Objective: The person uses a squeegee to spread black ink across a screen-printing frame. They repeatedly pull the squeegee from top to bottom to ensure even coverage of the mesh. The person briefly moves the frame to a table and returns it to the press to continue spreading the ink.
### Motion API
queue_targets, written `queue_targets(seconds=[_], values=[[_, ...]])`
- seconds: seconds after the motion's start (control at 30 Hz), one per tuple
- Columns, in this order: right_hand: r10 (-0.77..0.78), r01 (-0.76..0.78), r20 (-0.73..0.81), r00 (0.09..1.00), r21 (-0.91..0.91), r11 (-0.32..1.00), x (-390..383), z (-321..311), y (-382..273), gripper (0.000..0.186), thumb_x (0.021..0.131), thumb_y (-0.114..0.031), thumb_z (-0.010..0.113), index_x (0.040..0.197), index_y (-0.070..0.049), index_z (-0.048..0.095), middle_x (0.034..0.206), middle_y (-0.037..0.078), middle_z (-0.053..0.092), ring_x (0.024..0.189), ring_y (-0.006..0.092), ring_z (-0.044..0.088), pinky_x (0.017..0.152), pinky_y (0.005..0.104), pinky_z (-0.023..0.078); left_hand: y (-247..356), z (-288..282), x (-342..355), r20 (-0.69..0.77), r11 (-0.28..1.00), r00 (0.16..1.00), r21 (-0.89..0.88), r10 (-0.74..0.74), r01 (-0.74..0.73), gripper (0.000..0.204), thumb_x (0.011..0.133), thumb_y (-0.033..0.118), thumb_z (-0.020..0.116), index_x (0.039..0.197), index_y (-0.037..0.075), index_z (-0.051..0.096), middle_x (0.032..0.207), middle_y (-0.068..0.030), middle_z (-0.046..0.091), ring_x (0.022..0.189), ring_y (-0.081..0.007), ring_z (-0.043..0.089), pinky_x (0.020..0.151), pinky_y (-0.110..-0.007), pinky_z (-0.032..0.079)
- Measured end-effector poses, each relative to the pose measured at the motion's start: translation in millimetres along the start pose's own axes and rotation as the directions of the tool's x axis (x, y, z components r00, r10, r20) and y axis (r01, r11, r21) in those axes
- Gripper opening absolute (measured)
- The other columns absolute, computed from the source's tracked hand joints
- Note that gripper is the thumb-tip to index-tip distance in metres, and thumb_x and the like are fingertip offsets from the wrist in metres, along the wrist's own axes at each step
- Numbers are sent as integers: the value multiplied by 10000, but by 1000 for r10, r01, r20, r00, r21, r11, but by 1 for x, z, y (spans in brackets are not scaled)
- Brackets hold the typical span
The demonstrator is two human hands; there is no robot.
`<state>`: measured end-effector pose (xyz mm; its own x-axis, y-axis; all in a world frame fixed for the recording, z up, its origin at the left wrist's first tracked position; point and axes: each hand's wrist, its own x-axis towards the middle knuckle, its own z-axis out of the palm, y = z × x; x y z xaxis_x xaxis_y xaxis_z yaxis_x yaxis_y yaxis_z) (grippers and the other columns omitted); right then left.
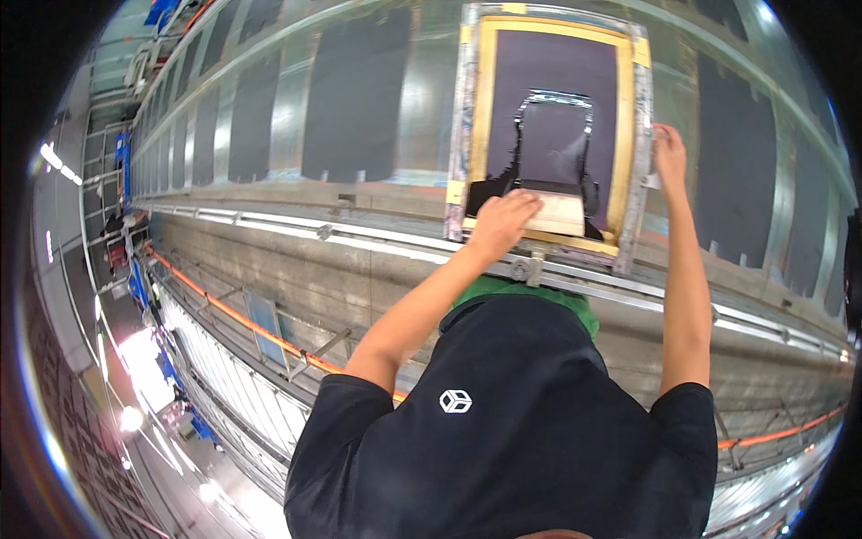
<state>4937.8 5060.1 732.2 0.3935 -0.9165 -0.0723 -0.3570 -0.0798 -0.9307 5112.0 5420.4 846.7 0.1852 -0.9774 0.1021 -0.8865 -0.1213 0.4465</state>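
A screen printing frame [639, 117] with yellow tape around its inner border lies on the long table in front of me. Dark wet ink [555, 135] shines on its mesh, in a rough rectangular outline. At the near end of the mesh rests a squeegee [555, 216] with a pale wooden handle. My left hand [505, 220] is closed over the left end of that handle. My right hand [668, 157] is at the outer right side of the frame, its fingers against the edge; the fingertips are partly hidden.
Dark fabric panels [355, 99] lie in a row along the table to the left, and more panels [734, 153] lie to the right. A metal rail [404, 244] runs along the table's near edge. Behind me an orange pipe [260, 334] borders the walkway.
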Motion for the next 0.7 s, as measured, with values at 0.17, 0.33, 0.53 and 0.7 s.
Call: queue_targets(seconds=[0.17, 0.33, 0.53, 0.7], values=[[-20, 13, -81, 997, -87, 996, -24, 11, -108, 265, 1038, -270, 558, 1129, -74, 711, 927, 75, 674, 818, 164, 589, 801, 312, 487, 2, -24, -29, -191, 997, 980, -66, -52, 39, 629, 671, -7, 728, 1283, 130, 676, 1314, -38, 679, 1211, -229, 638, 851, -369, 502], [-187, 180, -151, 971, -60, 982, -55, 116, -141, 235, 1030, -245, 562, 1127, -85, 704, 917, 93, 677, 796, 177, 606, 794, 319, 493, -55, -69, -63, -207, 998, 976, -2, -69, 70, 660, 647, 8, 754, 1284, 166, 687, 1305, -6, 686, 1195, -211, 643, 820, -357, 490], [-116, 124, -143, 983, 52, 991, -119, 311, -210, 211, 1031, -220, 557, 1121, -87, 694, 870, 106, 678, 760, 196, 615, 766, 337, 495, -222, -177, -163, 24, 984, 998, 172, 50, -54, 652, 680, -42, 698, 1291, 181, 674, 1336, -10, 677, 1271, -185, 616, 864, -361, 498], [-67, 76, -117, 991, 71, 995, -132, 361, -239, 198, 1032, -226, 566, 1126, -102, 689, 751, 102, 638, 669, 186, 583, 680, 363, 480, -269, -247, -168, 68, 968, 974, -111, -217, 224, 416, 762, 3, 734, 1165, 104, 719, 1138, -80, 745, 1010, -310, 708, 820, -423, 544]])
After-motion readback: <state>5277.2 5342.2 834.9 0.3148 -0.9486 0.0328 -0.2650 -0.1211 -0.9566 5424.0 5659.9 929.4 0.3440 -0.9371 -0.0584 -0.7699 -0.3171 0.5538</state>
